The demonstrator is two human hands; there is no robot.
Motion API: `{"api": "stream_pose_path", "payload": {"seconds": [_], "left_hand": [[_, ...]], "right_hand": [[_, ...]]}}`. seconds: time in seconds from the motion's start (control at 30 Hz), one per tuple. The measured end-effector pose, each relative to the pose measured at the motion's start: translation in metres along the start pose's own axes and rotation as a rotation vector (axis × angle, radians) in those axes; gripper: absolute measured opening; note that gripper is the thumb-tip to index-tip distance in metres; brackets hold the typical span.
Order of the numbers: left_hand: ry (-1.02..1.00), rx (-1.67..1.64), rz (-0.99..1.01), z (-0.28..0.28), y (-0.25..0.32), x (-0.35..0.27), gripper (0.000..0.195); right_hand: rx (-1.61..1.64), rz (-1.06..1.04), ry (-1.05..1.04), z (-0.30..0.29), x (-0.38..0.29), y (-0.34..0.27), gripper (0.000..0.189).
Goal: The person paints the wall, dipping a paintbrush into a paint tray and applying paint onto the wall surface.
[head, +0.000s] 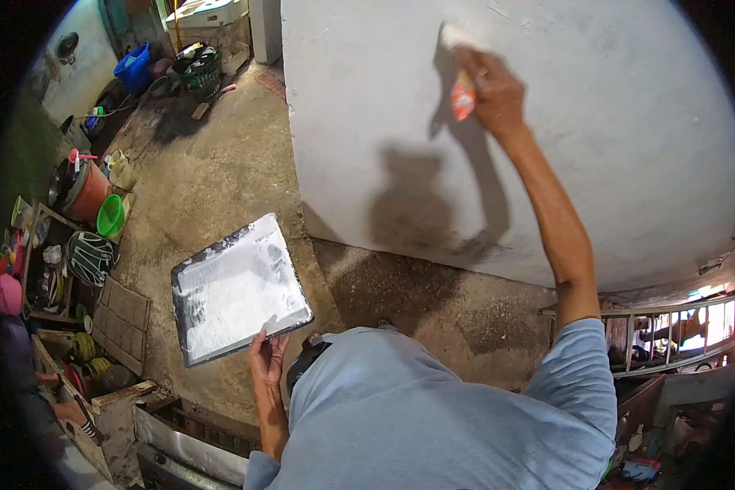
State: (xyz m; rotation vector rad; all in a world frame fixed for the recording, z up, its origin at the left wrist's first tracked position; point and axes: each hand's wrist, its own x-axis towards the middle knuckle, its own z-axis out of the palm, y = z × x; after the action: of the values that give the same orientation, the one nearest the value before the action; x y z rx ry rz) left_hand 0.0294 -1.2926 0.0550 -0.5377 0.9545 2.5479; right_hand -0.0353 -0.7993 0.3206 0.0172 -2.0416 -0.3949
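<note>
My right hand (493, 89) is closed around the handle of a paintbrush (463, 98), whose handle is orange and white. The pale bristle end lies against or very near the upper part of a light grey-white wall (367, 110), and a shadow of the arm and head falls below it. At the lower left, my left hand (269, 355) grips the near edge of a black paint tray (245, 291) coated with white paint. The fingers are partly under the tray, which is held tilted over the floor.
A rough concrete floor (202, 165) runs along the wall. At the left stand a blue bucket (133, 68), a green basket (201, 76), a red tub (89, 190) and wooden crates with kitchenware. A metal ladder (643, 367) lies at the right, beside the wall's end.
</note>
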Motion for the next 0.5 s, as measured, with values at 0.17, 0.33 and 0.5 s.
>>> {"api": "stream_pose_path", "payload": {"seconds": [0.17,0.33,0.5], "left_hand": [[-0.011,-0.002,-0.007,0.009,0.003,-0.004,0.015],[0.024,-0.002,-0.005,0.002,0.001,-0.002,0.015],[0.035,0.008,-0.001,0.000,0.002,-0.004,0.023]], "right_hand": [[0.189,-0.202,-0.462,0.070,-0.085,-0.063,0.026],[0.359,0.031,-0.302,0.051,-0.043,-0.030,0.028],[0.071,-0.049,0.188,-0.024,0.056,0.023,0.033]]}}
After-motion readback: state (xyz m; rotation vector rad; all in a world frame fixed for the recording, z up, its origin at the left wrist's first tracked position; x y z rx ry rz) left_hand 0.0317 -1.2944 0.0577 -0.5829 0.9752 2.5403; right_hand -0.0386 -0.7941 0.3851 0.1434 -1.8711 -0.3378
